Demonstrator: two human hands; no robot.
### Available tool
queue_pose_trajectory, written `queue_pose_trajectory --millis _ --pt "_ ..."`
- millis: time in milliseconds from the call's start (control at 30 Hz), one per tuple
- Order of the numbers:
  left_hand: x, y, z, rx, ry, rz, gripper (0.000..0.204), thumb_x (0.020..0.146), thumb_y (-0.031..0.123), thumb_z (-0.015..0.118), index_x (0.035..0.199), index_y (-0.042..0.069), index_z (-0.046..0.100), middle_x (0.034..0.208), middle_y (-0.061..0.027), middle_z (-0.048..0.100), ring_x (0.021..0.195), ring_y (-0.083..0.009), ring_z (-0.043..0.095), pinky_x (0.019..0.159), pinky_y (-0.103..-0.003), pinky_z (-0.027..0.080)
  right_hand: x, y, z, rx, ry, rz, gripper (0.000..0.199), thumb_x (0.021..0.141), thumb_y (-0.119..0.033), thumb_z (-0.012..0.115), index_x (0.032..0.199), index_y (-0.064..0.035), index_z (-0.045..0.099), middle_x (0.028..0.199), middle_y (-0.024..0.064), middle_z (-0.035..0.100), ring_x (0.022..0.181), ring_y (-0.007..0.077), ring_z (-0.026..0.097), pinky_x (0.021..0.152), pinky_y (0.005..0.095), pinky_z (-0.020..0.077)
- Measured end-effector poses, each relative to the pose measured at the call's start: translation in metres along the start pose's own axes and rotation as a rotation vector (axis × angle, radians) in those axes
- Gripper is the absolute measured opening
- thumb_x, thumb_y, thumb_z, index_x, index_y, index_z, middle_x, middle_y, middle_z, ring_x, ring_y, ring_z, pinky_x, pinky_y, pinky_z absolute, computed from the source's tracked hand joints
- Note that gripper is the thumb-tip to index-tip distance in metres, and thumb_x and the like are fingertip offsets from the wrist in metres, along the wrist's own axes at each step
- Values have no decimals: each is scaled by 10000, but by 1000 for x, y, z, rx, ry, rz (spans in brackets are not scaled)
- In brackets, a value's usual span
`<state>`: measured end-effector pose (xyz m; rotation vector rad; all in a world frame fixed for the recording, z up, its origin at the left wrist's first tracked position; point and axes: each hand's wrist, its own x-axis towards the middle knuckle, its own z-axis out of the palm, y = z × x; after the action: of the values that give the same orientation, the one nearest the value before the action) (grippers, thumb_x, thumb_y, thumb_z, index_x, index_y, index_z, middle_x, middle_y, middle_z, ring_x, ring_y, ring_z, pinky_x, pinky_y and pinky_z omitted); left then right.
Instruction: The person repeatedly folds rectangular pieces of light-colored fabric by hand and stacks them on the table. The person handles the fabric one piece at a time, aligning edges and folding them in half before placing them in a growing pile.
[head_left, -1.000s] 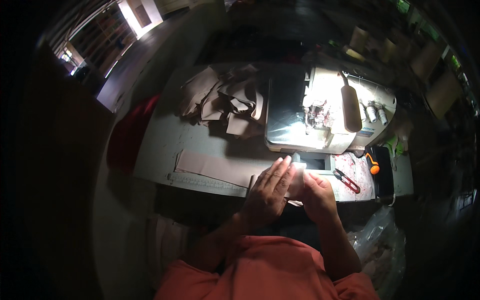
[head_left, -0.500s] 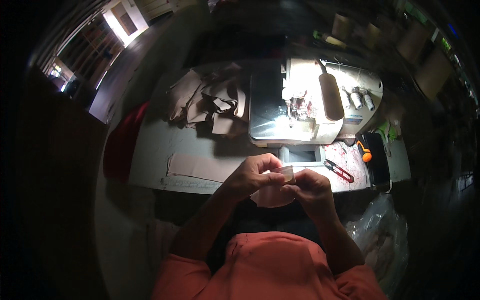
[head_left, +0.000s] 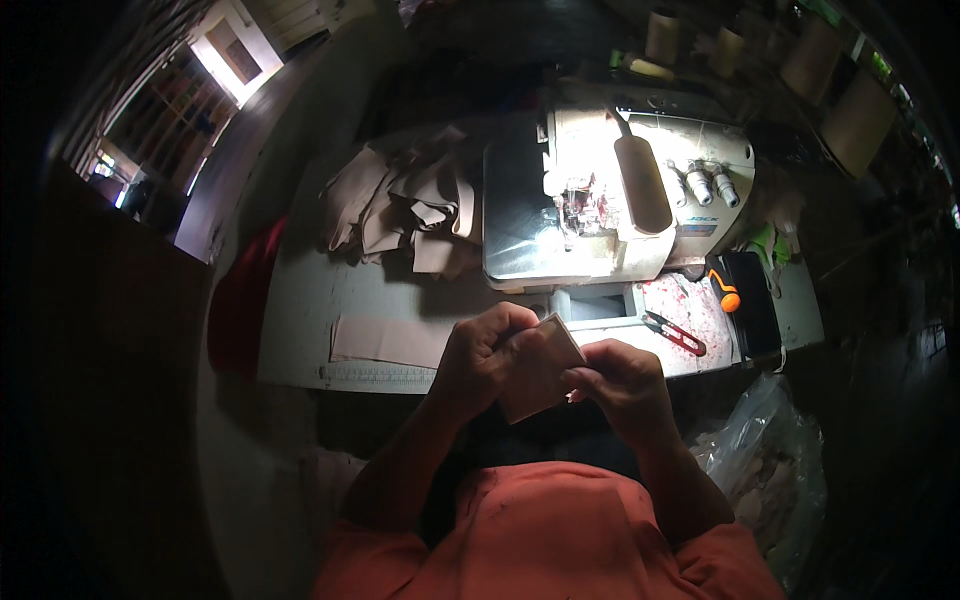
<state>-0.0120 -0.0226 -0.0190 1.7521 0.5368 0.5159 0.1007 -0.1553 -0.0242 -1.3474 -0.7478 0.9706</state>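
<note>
Between my hands, just off the table's front edge, is a small beige fabric piece [head_left: 537,378], tilted, with its straight edges meeting in a corner at the top. My left hand [head_left: 482,358] grips its left side, thumb and fingers pinched on the cloth. At its right edge, my right hand [head_left: 622,385] pinches the fabric between thumb and forefinger. Beyond my hands stands a white sewing machine [head_left: 642,262] under a bright lamp. To the left of my hands lies a flat strip of beige fabric [head_left: 390,340].
A heap of beige fabric pieces [head_left: 375,205] lies left of the machine. Red-handled thread snips [head_left: 676,334], a black case [head_left: 752,310] and an orange tool [head_left: 730,300] are at the right. A ruler [head_left: 375,375] runs along the front edge. A clear plastic bag [head_left: 775,450] hangs lower right.
The fabric piece has turned from a folded, drooping shape to a flatter, tilted one with more of its face showing. Both hands still hold it; the whole view has shifted slightly.
</note>
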Motion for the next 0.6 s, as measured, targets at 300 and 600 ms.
queue_pose_trajectory --millis 300,600 --pt "81 -22 2 590 111 496 144 689 80 618 800 9 559 639 -105 559 559 -212 560 496 -287 429 64 38 -4 255 130 17 146 789 -89 525 855 41 530 718 79 565 636 156 591 539 222 456" --pt "97 -30 0 694 -9 536 111 677 48 533 785 28 542 714 -98 496 667 -261 512 614 -336 429 60 52 1 312 202 -97 192 811 -40 484 983 46 487 804 105 579 658 149 585 581 222 466"
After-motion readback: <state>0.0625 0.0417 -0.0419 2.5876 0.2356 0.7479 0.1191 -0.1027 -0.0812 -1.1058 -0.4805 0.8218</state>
